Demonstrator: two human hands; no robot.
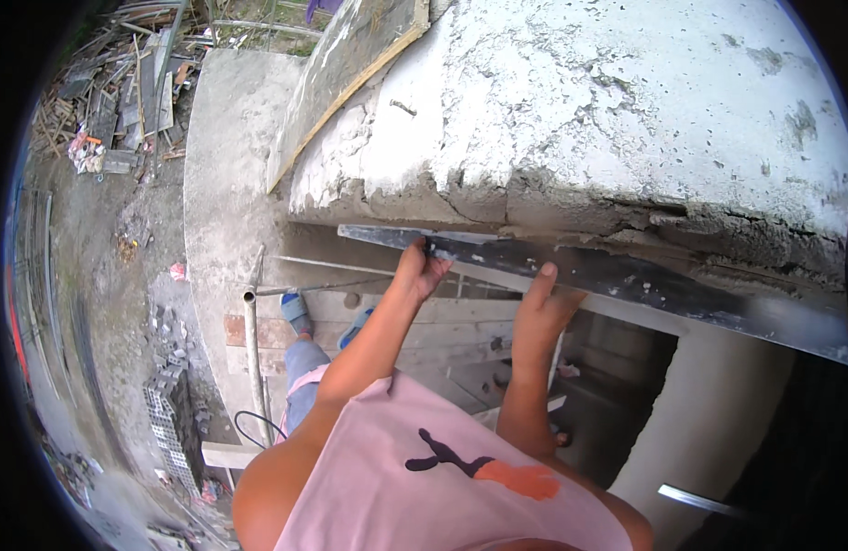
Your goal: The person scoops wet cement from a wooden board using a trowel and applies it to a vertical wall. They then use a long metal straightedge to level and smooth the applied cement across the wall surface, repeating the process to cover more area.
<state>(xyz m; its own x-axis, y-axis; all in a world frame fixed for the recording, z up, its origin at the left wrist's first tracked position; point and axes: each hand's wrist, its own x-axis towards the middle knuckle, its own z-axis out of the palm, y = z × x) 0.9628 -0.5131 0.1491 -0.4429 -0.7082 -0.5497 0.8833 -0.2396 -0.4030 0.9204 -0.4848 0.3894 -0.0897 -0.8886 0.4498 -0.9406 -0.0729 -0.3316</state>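
Observation:
A long dark straightedge (617, 275), spotted with pale mortar, runs along the lower edge of a rough concrete wall (552, 101). My left hand (422, 270) grips it near its left end, thumb at the top edge and fingers curled beneath. Closer to the middle, my right hand (543, 308) holds it too, with the thumb up against its face and the other fingers mostly hidden behind. Wet-looking grey mortar (534, 204) forms a ragged band just above the straightedge. The right end of the straightedge is blurred.
Below me are scaffold planks (433, 321) and a metal pole (251, 349); one foot in a blue sandal (296, 314) stands there. A wood-edged board (350, 83) leans at the wall's left. Stacked blocks (174, 422) and scrap timber (121, 101) lie on the ground far below.

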